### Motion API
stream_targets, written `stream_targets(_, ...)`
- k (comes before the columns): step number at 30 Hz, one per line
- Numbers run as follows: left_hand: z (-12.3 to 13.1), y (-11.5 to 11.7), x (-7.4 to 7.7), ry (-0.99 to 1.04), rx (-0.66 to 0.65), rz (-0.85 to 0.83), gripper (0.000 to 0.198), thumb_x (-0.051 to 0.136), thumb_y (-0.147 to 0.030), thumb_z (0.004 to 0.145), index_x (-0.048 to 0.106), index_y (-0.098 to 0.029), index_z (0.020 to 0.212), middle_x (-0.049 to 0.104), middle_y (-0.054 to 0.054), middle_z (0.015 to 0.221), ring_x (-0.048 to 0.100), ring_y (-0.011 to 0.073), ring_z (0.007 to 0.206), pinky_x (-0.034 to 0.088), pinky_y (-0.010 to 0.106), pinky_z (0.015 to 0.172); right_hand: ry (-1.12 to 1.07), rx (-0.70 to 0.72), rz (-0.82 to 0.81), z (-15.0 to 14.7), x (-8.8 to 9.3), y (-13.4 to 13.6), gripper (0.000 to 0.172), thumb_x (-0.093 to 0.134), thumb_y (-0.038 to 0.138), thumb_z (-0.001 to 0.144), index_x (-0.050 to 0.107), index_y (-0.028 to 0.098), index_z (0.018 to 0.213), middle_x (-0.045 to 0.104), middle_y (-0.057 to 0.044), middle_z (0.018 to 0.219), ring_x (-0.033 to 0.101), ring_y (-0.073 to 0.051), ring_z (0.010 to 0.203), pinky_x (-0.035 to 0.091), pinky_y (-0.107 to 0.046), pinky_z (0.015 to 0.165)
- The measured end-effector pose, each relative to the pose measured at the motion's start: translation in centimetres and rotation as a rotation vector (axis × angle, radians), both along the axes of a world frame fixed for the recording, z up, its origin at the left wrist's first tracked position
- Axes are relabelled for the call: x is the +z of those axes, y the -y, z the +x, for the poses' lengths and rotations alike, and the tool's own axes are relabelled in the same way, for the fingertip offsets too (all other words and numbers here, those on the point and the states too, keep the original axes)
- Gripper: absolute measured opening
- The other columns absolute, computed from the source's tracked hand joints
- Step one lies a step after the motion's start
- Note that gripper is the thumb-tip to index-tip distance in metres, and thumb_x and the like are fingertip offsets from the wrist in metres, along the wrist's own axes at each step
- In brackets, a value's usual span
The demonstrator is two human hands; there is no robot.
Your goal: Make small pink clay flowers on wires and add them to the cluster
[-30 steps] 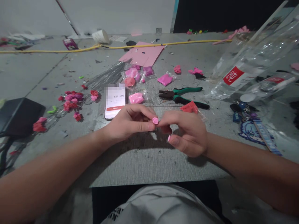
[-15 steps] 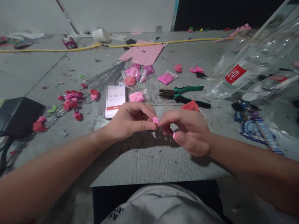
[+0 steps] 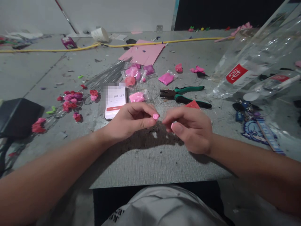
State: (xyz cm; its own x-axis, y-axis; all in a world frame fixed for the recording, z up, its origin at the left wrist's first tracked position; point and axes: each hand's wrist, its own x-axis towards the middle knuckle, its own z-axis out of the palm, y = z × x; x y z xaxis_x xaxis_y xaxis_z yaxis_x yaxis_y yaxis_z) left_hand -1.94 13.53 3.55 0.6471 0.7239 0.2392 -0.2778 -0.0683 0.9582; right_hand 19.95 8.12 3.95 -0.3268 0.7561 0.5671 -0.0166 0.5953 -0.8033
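Observation:
Pinched between the thumb and forefinger of my left hand [image 3: 131, 121] is a tiny pink clay flower [image 3: 155, 116]. Just to its right, my right hand [image 3: 191, 128] has curled fingers, with a small bit of pink clay [image 3: 172, 125] at the thumb tip against them. A narrow gap separates the two hands. Behind my left hand lie a phone [image 3: 115, 99] with a timer on its screen and a bag of pink clay [image 3: 137, 97]. Green-handled pliers [image 3: 175, 93] and a red clay packet [image 3: 193, 104] lie beyond my right hand.
Clay flowers on wires [image 3: 72, 99] lie at left near a black box-like object [image 3: 21, 116]. Bags of clay [image 3: 133, 73], pink paper [image 3: 145, 51] and a yellow cable [image 3: 131, 45] are farther back. Plastic bottles [image 3: 237, 75] and a key bunch [image 3: 249, 113] are at right.
My right fingertips have drawn back from the pink flower, leaving a gap. The right thumb has moved up towards the fingers. The flower has tilted in my left hand.

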Motion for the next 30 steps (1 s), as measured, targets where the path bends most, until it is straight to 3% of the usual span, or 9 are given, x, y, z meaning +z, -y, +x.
stream_targets(3, -0.05, 0.06, 0.10, -0.033, -0.030, 0.022, 0.007, 0.081, -0.026, 0.091, 0.081, -0.019, 0.093, 0.071, 0.005, 0.087, 0.061, 0.0112, 0.070, 0.051, 0.024, 0.065, 0.049, -0.100, 0.077, -0.23, 0.28, -0.05, 0.013, 0.061, 0.025, 0.102, 0.069, 0.022, 0.092, 0.066, 0.000, 0.075, 0.057, -0.012, 0.064, 0.047, -0.027, 0.061)
stream_targets(10, 0.08, 0.17, 0.41, -0.033, -0.070, 0.080, 0.009, 0.078, -0.024, 0.094, 0.084, -0.023, 0.100, 0.071, 0.004, 0.090, 0.063, 0.0109, 0.071, 0.052, 0.023, 0.064, 0.210, -0.190, 0.323, -0.43, 0.82, -0.05, 0.014, 0.060, 0.024, 0.101, 0.065, 0.021, 0.089, 0.065, 0.000, 0.070, 0.054, -0.012, 0.061, 0.046, -0.027, 0.061)
stream_targets(20, 0.14, 0.43, 0.40, -0.018, 0.030, 0.120, 0.008, 0.080, -0.019, 0.091, 0.084, -0.022, 0.097, 0.071, 0.004, 0.088, 0.063, 0.0110, 0.075, 0.052, 0.021, 0.066, 0.318, -0.233, 0.423, -0.33, 0.75, 0.12, 0.013, 0.059, 0.023, 0.102, 0.063, 0.019, 0.090, 0.066, 0.000, 0.072, 0.059, -0.013, 0.067, 0.049, -0.027, 0.068)
stream_targets(30, 0.33, 0.79, 0.68, 0.014, 0.009, 0.073, 0.008, 0.084, -0.015, 0.086, 0.084, -0.020, 0.092, 0.074, 0.004, 0.087, 0.069, 0.0118, 0.080, 0.057, 0.022, 0.073, 0.337, -0.249, 0.448, -0.61, 0.60, 0.10, 0.011, 0.058, 0.022, 0.104, 0.062, 0.019, 0.094, 0.071, -0.001, 0.078, 0.066, -0.013, 0.073, 0.050, -0.026, 0.069)
